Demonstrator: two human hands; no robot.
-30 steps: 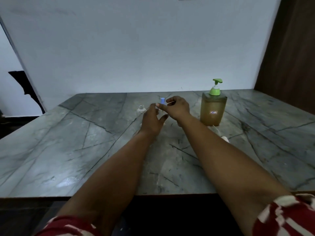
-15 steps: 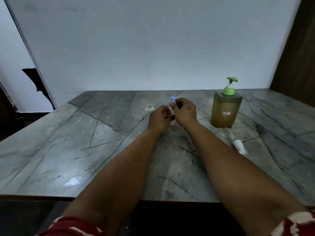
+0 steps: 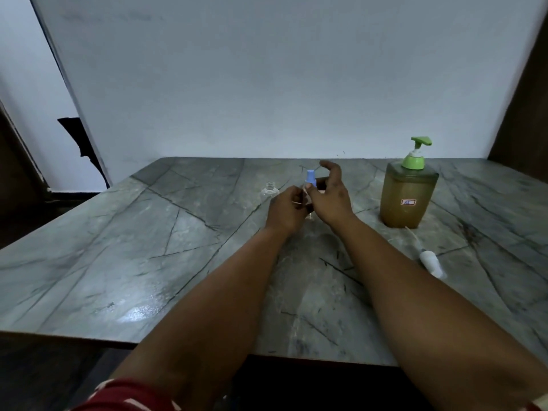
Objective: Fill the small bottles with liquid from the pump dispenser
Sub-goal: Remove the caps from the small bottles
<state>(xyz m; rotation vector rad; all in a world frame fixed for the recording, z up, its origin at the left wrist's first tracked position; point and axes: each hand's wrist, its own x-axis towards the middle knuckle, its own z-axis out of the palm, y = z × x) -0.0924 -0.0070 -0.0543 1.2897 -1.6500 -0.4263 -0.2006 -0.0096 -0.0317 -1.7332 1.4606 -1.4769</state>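
Note:
A small clear bottle with a blue cap (image 3: 310,177) stands at mid table between my hands. My left hand (image 3: 287,209) is closed around its body, which is mostly hidden. My right hand (image 3: 330,193) has thumb and fingers at the blue cap, the other fingers spread. A second small clear bottle (image 3: 269,191), uncapped, stands just left of my left hand. The pump dispenser (image 3: 408,194), amber liquid with a green pump head, stands to the right, apart from both hands.
A white spray cap with a thin tube (image 3: 430,261) lies on the grey marble table (image 3: 148,262) in front of the dispenser. A white wall runs behind the table; a dark wooden panel (image 3: 522,99) stands at the far right.
The view has shifted, so everything sits further right in frame. My right hand's fingers have opened out around the blue cap; my left hand keeps hold of the bottle.

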